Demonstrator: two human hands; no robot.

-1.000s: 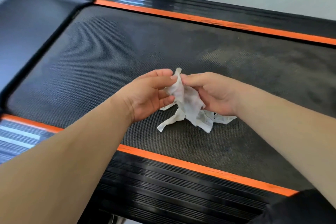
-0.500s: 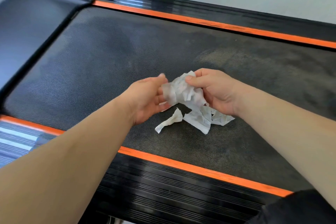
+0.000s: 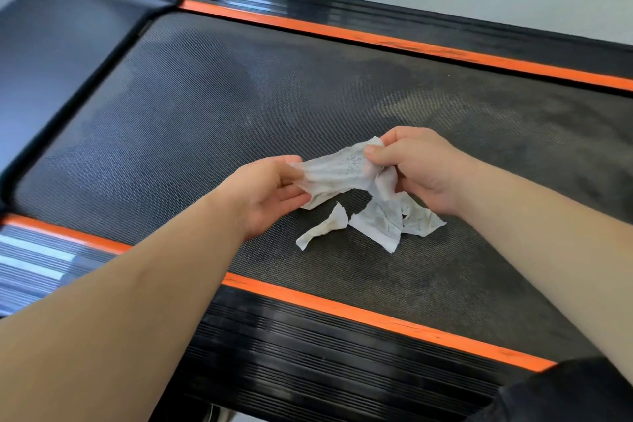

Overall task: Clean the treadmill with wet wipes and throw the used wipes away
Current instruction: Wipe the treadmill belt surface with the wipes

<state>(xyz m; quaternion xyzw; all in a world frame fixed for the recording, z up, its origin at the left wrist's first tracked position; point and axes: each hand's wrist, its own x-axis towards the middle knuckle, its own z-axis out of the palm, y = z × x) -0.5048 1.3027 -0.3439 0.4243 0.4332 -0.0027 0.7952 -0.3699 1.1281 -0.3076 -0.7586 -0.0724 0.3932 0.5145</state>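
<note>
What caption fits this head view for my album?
Left hand and right hand stretch a dirty wet wipe over the treadmill belt, a loose scrap below.

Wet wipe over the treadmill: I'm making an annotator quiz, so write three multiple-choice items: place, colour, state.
1. Where does the small torn strip lie? A) on the belt B) on the floor C) on the side rail
2. What colour are the stripes along the belt? A) blue B) orange C) white
3. How is the wipe held? A) lying loose B) in one hand only C) stretched between both hands
Answers: 1 A, it rests on the belt below the hands; 2 B, both edge stripes are orange; 3 C, left hand and right hand each pinch an end.
</note>
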